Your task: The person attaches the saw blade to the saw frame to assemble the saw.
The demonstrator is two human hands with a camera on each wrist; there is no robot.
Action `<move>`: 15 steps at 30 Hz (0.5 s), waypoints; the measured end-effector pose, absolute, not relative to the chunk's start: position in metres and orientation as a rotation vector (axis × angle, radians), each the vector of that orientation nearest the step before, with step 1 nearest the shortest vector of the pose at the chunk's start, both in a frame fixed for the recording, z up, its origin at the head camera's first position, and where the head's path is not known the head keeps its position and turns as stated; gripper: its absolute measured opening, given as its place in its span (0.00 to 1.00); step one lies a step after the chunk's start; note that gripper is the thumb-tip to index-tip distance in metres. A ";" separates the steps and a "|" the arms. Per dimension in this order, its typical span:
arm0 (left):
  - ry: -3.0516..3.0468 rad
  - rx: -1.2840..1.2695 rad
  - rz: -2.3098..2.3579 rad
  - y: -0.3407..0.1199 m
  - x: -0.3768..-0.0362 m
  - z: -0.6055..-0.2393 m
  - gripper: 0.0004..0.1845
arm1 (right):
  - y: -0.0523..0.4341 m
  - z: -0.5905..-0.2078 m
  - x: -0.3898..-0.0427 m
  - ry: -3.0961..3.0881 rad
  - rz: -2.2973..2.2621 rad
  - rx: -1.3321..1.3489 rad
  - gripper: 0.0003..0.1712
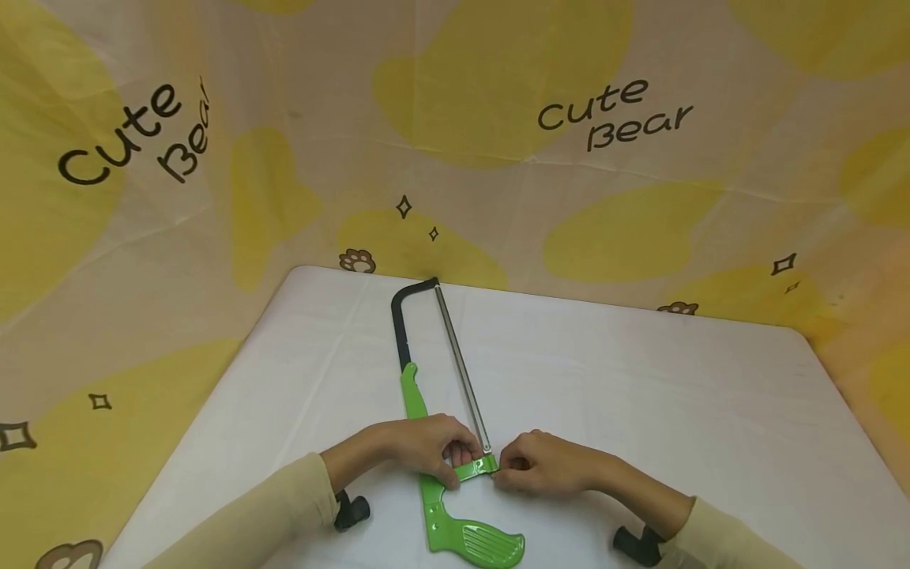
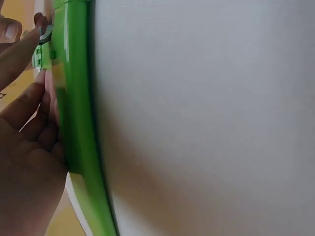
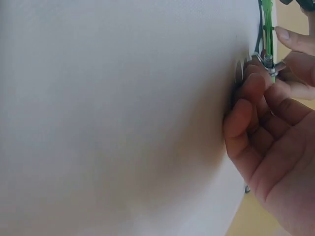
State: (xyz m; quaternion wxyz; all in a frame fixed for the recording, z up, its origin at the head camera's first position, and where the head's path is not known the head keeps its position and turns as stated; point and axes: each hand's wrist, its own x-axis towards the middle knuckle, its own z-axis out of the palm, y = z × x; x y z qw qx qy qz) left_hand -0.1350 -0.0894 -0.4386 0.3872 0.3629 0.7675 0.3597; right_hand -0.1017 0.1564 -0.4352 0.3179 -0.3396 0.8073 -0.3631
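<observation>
A hacksaw [image 1: 435, 518] lies on the white table, its green handle towards me and its black front frame [image 1: 400, 328] pointing away. The grey blade [image 1: 458, 359] runs along the right side of the frame. My left hand [image 1: 426, 446] reaches across the green frame and pinches the short green arm [image 1: 475, 469] by the blade's near end. At that arm's outer end, my right hand [image 1: 550, 462] pinches a small metal wing nut [image 3: 270, 70] between thumb and curled fingers. Those fingertips partly hide the nut.
The white table [image 1: 640, 395] has rounded far corners. Yellow and beige printed cloth [image 1: 455, 103] stands behind it and along the sides. Black wrist mounts [image 1: 351, 511] show beneath both forearms, and the left one is close to the hacksaw's handle.
</observation>
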 end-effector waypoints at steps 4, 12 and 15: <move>1.918 0.906 0.890 -0.090 -0.138 -0.435 0.20 | 0.164 -0.434 -0.105 2.149 -0.945 -0.888 0.07; 1.895 0.853 0.895 -0.098 -0.146 -0.426 0.25 | 0.184 -0.420 -0.120 2.155 -1.033 -0.870 0.10; 1.927 0.836 0.933 -0.106 -0.152 -0.421 0.25 | 0.195 -0.414 -0.128 2.248 -1.038 -0.844 0.12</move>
